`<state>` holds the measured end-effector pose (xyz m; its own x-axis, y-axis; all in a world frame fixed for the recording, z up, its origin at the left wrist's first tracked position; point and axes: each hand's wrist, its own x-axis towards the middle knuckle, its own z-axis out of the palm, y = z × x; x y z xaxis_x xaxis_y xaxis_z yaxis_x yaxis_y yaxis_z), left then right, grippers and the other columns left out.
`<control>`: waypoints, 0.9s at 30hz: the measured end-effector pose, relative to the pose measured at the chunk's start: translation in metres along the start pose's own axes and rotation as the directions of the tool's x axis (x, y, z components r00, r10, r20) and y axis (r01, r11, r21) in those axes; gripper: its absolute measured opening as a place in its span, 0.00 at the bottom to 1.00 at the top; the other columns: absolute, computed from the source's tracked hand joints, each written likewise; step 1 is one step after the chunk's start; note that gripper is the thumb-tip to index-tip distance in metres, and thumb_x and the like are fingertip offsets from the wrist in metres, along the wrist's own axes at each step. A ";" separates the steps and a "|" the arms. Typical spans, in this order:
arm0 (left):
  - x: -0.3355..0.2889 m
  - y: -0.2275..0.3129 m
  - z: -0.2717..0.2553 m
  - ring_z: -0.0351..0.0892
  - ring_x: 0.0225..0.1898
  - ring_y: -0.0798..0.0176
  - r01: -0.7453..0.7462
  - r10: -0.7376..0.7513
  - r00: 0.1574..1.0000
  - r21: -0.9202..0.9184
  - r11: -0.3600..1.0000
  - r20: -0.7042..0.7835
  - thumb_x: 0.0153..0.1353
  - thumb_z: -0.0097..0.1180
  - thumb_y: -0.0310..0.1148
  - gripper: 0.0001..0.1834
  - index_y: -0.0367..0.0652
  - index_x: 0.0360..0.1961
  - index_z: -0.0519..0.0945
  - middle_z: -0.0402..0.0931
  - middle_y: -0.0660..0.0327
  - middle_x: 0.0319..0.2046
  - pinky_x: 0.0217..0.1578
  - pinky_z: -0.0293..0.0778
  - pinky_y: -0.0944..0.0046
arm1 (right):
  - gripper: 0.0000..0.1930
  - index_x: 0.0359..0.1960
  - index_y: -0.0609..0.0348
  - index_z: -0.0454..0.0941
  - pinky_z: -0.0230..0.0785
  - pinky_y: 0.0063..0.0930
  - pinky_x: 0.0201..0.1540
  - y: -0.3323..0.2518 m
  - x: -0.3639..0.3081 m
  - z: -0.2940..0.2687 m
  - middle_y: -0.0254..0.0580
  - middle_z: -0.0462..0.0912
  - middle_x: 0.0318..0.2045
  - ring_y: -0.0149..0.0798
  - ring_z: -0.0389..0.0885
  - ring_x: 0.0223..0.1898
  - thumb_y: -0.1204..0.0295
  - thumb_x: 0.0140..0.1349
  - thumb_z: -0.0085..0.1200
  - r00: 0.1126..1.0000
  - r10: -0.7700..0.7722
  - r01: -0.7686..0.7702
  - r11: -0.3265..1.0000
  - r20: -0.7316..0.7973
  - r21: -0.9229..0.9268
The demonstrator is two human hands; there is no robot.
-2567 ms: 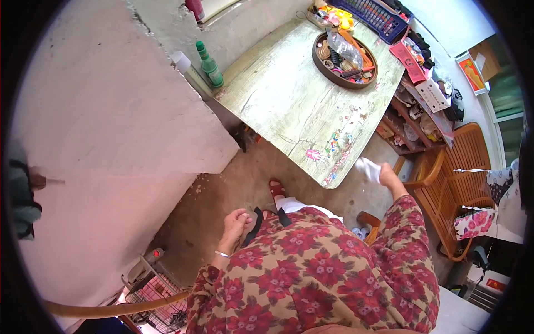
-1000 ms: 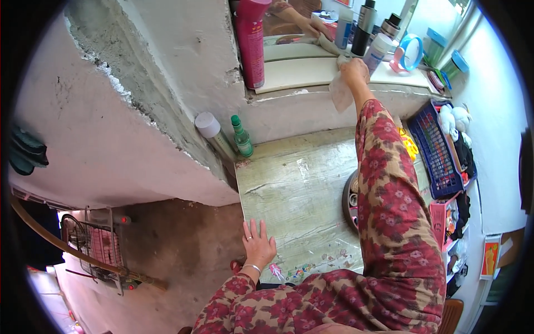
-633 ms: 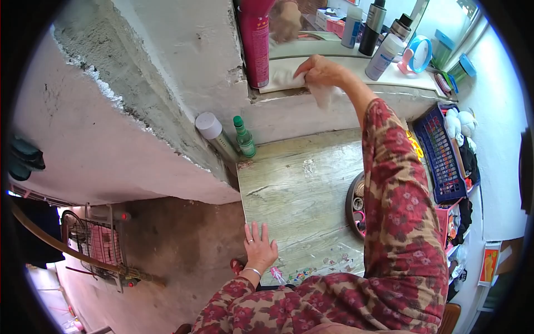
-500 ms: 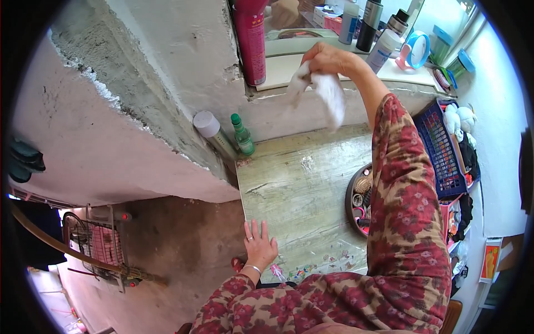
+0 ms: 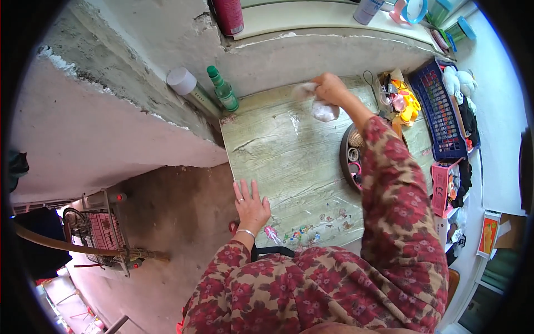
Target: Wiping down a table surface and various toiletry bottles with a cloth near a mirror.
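Note:
My right hand (image 5: 332,90) grips a crumpled white cloth (image 5: 325,110) over the far part of the wooden-topped table (image 5: 278,161). Part of the cloth is smeared by motion. My left hand (image 5: 252,209), a ring on one finger and a bangle at the wrist, rests with spread fingers on the table's near left edge and holds nothing. Beside my right forearm is a round brown tray (image 5: 344,161) with a hairbrush and small items, partly hidden by my sleeve. A green bottle (image 5: 223,89) stands at the far left corner.
A white-capped can (image 5: 192,89) leans by the wall next to the green bottle. On the right are yellow scissors-like items (image 5: 410,107), a blue basket (image 5: 439,111) and a pink box (image 5: 443,189). A windowsill (image 5: 300,21) holds cans. A broom (image 5: 139,254) and wire cart (image 5: 103,231) are left.
My right hand has come down from the windowsill to the tabletop with the white cloth. The view has tilted down; my left hand stays at the table edge.

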<state>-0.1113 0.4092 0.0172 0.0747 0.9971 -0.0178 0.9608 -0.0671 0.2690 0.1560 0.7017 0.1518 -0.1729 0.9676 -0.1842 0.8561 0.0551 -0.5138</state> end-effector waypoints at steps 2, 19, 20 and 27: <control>0.000 0.007 -0.003 0.37 0.67 0.35 0.001 -0.001 1.000 -0.026 1.000 0.022 0.53 0.51 0.41 0.36 0.39 0.63 0.58 0.47 0.40 0.64 0.54 0.57 0.43 | 0.11 0.36 0.63 0.80 0.73 0.37 0.39 0.028 -0.001 0.034 0.55 0.81 0.32 0.50 0.81 0.36 0.74 0.52 0.49 0.954 0.247 -0.218 0.961 -0.172 0.173; -0.026 -0.039 0.030 0.50 0.61 0.37 -0.146 0.014 0.969 -0.530 0.835 -0.245 0.54 0.48 0.29 0.31 0.29 0.59 0.57 0.50 0.37 0.59 0.62 0.47 0.48 | 0.16 0.32 0.62 0.81 0.71 0.40 0.38 -0.065 -0.202 0.182 0.57 0.81 0.30 0.53 0.80 0.33 0.65 0.46 0.49 0.981 -0.060 -0.004 0.944 0.183 0.330; -0.033 -0.045 0.030 0.49 0.62 0.37 -0.125 0.007 0.978 -0.561 0.819 -0.207 0.54 0.48 0.29 0.31 0.29 0.59 0.57 0.50 0.37 0.59 0.63 0.46 0.48 | 0.18 0.35 0.66 0.80 0.71 0.38 0.41 -0.053 -0.227 0.161 0.58 0.81 0.33 0.50 0.80 0.35 0.64 0.48 0.49 0.951 0.063 -0.188 0.897 0.304 0.401; -0.074 -0.064 0.013 0.49 0.62 0.37 -0.021 -0.025 0.997 -0.571 0.821 -0.074 0.56 0.48 0.29 0.30 0.30 0.59 0.57 0.52 0.38 0.58 0.63 0.46 0.47 | 0.25 0.39 0.68 0.76 0.71 0.32 0.34 0.136 -0.340 0.156 0.43 0.79 0.33 0.35 0.77 0.31 0.51 0.59 0.51 0.595 0.798 -0.227 0.055 0.094 0.972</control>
<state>-0.1746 0.3388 -0.0107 0.0304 0.9985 0.0465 0.6345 -0.0553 0.7710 0.2551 0.3421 0.0143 0.5344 0.5970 -0.5983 -0.3875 -0.4560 -0.8012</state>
